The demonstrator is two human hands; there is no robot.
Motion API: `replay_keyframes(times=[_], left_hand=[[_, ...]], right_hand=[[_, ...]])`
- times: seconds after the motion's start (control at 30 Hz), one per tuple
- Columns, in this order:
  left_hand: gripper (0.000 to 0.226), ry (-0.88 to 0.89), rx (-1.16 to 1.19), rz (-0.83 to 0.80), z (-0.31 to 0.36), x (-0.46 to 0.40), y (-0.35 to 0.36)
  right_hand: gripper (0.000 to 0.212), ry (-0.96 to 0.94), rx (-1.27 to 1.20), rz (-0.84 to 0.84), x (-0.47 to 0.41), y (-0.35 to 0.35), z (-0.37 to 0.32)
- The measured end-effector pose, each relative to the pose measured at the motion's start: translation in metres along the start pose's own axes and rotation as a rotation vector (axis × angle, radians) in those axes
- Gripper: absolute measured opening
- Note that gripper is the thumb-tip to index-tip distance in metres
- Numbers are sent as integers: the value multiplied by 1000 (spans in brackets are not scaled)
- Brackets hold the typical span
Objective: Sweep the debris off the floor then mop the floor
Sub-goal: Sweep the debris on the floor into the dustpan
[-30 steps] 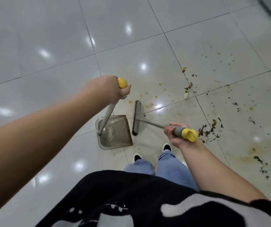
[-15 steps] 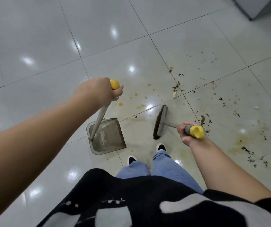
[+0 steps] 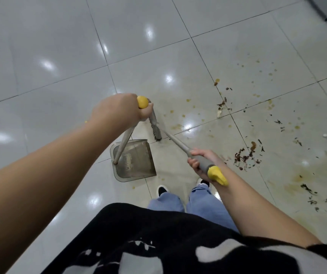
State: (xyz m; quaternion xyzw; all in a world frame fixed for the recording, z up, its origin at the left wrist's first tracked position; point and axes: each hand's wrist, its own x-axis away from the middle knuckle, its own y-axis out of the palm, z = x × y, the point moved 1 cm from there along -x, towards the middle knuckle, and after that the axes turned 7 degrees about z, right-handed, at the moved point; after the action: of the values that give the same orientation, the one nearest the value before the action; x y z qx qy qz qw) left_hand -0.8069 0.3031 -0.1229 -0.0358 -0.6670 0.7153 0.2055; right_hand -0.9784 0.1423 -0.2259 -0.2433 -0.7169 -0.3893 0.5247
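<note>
While sweeping's underway, my left hand [image 3: 119, 109] grips the dustpan [image 3: 134, 161] handle, right hand [image 3: 200, 161] grips the broom [image 3: 155, 127]. Debris [image 3: 245, 156] lies well right; next stroke must reach it.

The floor [image 3: 64, 62] is glossy pale tile with dark grout lines and bright light reflections. A grey dustpan [image 3: 137, 165] sits flat on it just ahead of the person's black shoes [image 3: 161, 190]. The broom head [image 3: 155, 127] touches the tiles just beyond the pan. To the right, dark debris [image 3: 244, 156] lies scattered over several tiles, among yellowish stains [image 3: 297, 177] and small drips.
</note>
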Motion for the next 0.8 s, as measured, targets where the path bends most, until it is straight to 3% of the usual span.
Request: replay_keyframes(times=[0.1,0.3,0.47,0.5,0.63,0.8], left_hand=[[49,9,6,15,-3,6,0],[47,-88,3,6,-28,15,-10],[49,-115,-45,-14,-37,21,-8],[49,-111,-43,-24,-32,19,-7],[48,-103,-47,-61,-13,18,-2],[50,-99,-38,-75,0,19,-2]], right_hand=[[22,-25,112,14,-21,10,-5],[25,79,110,110,-44,-21,-26],[9,122,210,199,-38,-68,-15],[11,108,234,222,-35,-77,-17],[57,-3,401,391,-22,-102,-20],[65,-124,378,471,-9,-114,-25]])
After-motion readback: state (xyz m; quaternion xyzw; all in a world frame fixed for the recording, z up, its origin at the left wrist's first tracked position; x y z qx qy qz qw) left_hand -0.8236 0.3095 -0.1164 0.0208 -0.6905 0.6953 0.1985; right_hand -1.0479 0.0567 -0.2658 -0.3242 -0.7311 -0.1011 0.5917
